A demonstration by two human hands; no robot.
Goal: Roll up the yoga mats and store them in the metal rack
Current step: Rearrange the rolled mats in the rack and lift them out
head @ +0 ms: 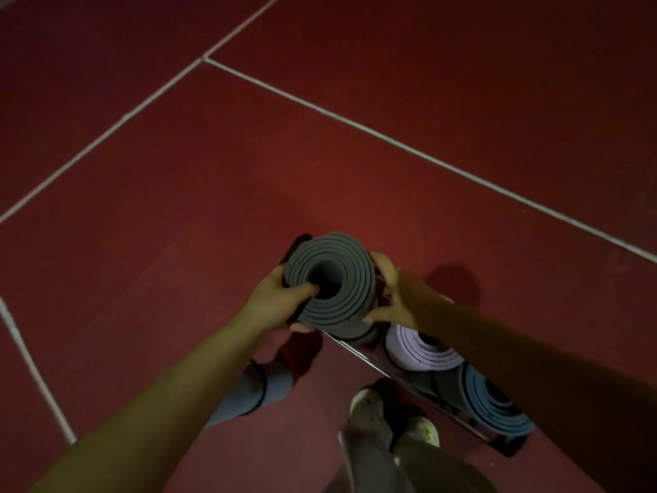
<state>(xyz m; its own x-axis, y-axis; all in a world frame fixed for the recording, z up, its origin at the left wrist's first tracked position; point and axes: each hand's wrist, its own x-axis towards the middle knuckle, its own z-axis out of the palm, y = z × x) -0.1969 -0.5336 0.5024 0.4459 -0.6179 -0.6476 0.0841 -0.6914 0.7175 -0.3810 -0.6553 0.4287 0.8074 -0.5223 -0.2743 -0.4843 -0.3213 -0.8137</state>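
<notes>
Below centre of the frame, a rolled grey mat [332,284] stands on end, its spiral end facing the camera, at the upper end of a metal rack [359,354] that runs toward the lower right. The left hand [275,300] grips the roll from the left, fingers [305,290] curled over its rim toward the hollow core. The right hand [393,291] grasps the roll's right side, fingers wrapped round its outer layer. Further down the rack, a lilac mat [416,346] and a blue mat [494,400] stand rolled, side by side. Another blue-grey roll [249,393] lies on the red floor [320,154], lower centre-left, beside the person's pale shoes [368,407]. White lines [391,140] cross the floor.
</notes>
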